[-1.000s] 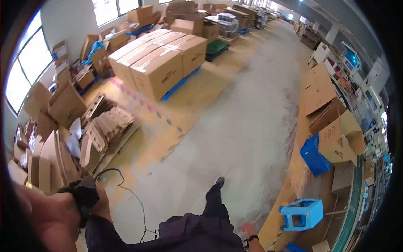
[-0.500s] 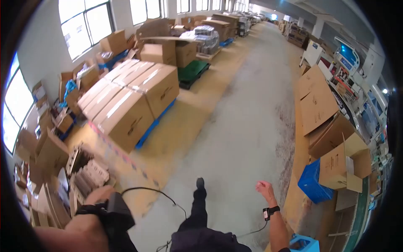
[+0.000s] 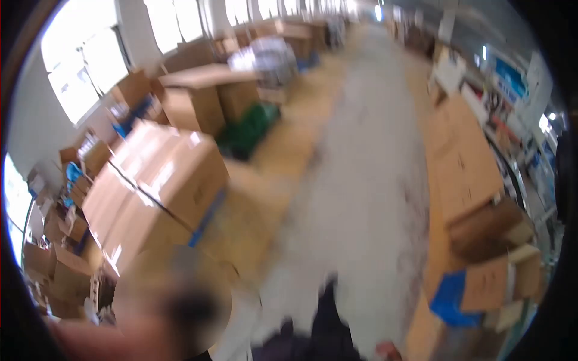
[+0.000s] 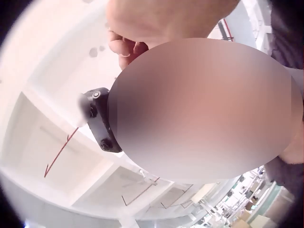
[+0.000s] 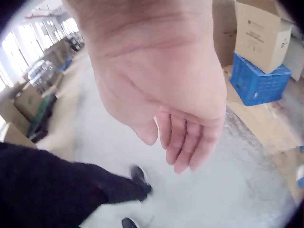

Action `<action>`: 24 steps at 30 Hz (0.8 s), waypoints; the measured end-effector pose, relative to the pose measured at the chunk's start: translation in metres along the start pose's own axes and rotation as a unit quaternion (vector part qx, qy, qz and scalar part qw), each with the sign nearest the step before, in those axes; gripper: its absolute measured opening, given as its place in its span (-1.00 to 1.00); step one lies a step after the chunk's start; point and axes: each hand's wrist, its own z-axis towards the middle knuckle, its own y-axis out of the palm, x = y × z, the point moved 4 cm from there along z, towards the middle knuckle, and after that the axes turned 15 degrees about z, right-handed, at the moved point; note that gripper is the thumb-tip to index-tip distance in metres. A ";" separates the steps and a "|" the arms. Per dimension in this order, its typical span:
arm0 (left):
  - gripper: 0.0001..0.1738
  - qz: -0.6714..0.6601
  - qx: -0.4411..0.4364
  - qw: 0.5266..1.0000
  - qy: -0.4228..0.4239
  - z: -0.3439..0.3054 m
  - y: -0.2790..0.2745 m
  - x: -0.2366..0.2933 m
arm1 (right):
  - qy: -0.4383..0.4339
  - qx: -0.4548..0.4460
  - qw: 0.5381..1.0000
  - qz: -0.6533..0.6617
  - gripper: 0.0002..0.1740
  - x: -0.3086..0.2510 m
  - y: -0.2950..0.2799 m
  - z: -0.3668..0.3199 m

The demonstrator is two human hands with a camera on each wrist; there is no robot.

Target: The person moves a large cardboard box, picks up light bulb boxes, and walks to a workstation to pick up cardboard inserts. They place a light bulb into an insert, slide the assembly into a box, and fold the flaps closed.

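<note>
My right hand (image 5: 166, 95) hangs over the grey floor (image 5: 199, 194) in the right wrist view, palm showing, fingers loosely bent, holding nothing. Only a small part of that right hand (image 3: 388, 351) shows at the head view's bottom edge. Raised against the ceiling in the left wrist view is my left hand (image 4: 161, 21), its visible fingers (image 4: 126, 47) loosely curled with nothing seen in them. A black device (image 4: 102, 123) is below it, beside a large blurred patch that covers the middle. In the head view a blur hides most of the left hand.
Large taped cartons (image 3: 144, 180) on a blue pallet stand left of the grey walkway (image 3: 355, 180), with a green pallet (image 3: 250, 129) beyond. On the right are leaning cardboard (image 3: 460, 156), an open carton (image 3: 487, 286) and a blue crate (image 3: 454, 298).
The head view has shifted: the taped cartons have moved left and the green pallet appears nearer. The right hand has dropped to the bottom edge; the blue stool has left the view.
</note>
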 end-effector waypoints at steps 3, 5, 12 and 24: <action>-0.63 -0.006 -0.021 1.000 -0.004 0.043 0.089 0.000 | -0.068 -0.085 0.992 -0.058 -0.62 0.031 0.009 0.036; -0.63 -0.006 -0.046 0.999 -0.005 0.083 0.164 -0.001 | -0.095 -0.061 0.990 -0.087 -0.66 0.043 0.000 0.080; -0.63 0.008 -0.048 0.997 -0.052 0.186 0.354 -0.015 | -0.186 0.139 0.972 -0.037 -0.77 0.067 -0.346 0.400; -0.63 0.078 -0.010 0.991 -0.107 0.388 0.582 -0.111 | -0.044 0.272 0.916 0.291 -0.71 -0.065 -0.798 0.690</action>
